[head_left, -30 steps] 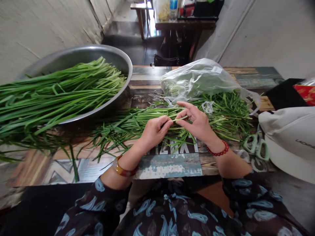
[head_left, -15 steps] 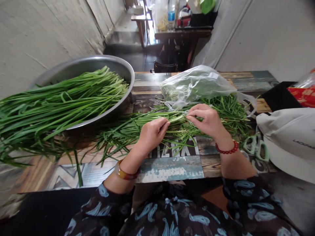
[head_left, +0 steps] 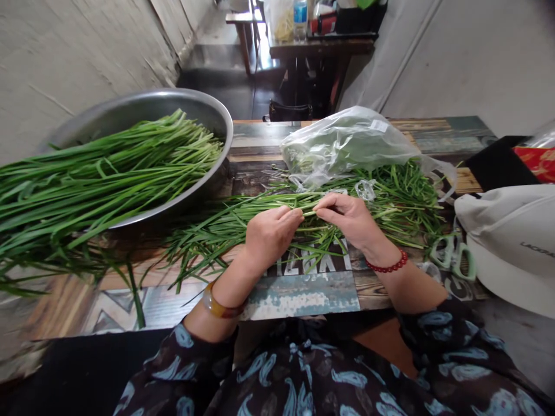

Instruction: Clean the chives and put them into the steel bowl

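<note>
Above the middle of the wooden table (head_left: 312, 294), my left hand (head_left: 274, 232) is closed on green stalks, its thumb and finger pinched near their pale end. Just to its right my right hand (head_left: 350, 218), with a red bead bracelet, pinches the pale tip of the same stalks. Under and around both hands lies a loose pile of green leafy stalks (head_left: 217, 228). Behind them a clear plastic bag (head_left: 347, 141) holds more greens. At the left, long green stalks (head_left: 117, 167) fill a metal basin (head_left: 208, 107) and hang over its side.
Green-handled scissors (head_left: 463, 263) lie at the right beside a pale cap (head_left: 511, 242). A black object (head_left: 492, 163) and a red package (head_left: 537, 162) are behind the cap. Further back stands another table (head_left: 321, 47) with a water bottle (head_left: 300, 20).
My right hand has moved left and a little down, and its fingertips are now close to my left hand's. The view has tilted slightly downward.
</note>
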`<action>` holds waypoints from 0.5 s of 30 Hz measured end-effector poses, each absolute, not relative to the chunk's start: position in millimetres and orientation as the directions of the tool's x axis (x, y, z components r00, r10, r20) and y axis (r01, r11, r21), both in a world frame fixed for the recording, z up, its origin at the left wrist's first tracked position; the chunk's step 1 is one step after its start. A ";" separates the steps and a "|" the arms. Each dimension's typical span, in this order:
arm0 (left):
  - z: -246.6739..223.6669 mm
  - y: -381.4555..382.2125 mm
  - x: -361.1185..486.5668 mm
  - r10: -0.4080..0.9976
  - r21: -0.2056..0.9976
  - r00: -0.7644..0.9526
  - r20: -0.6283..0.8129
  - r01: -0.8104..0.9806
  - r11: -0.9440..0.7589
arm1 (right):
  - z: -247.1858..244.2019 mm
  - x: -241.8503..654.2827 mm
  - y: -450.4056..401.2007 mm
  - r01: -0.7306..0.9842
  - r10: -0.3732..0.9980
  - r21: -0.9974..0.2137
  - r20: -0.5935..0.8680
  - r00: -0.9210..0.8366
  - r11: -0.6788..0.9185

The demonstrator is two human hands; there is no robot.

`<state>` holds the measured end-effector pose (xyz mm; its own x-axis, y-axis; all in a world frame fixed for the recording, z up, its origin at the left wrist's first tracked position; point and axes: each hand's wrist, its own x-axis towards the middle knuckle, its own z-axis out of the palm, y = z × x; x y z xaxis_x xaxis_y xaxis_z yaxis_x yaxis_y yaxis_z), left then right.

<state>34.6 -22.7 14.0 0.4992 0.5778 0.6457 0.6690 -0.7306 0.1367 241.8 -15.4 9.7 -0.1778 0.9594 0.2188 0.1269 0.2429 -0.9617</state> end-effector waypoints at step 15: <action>15.9 -22.7 33.0 0.501 -0.014 0.546 0.671 0.685 -0.728 | 9.8 254.1 -7.8 0.072 0.974 -0.974 0.218 0.065 0.213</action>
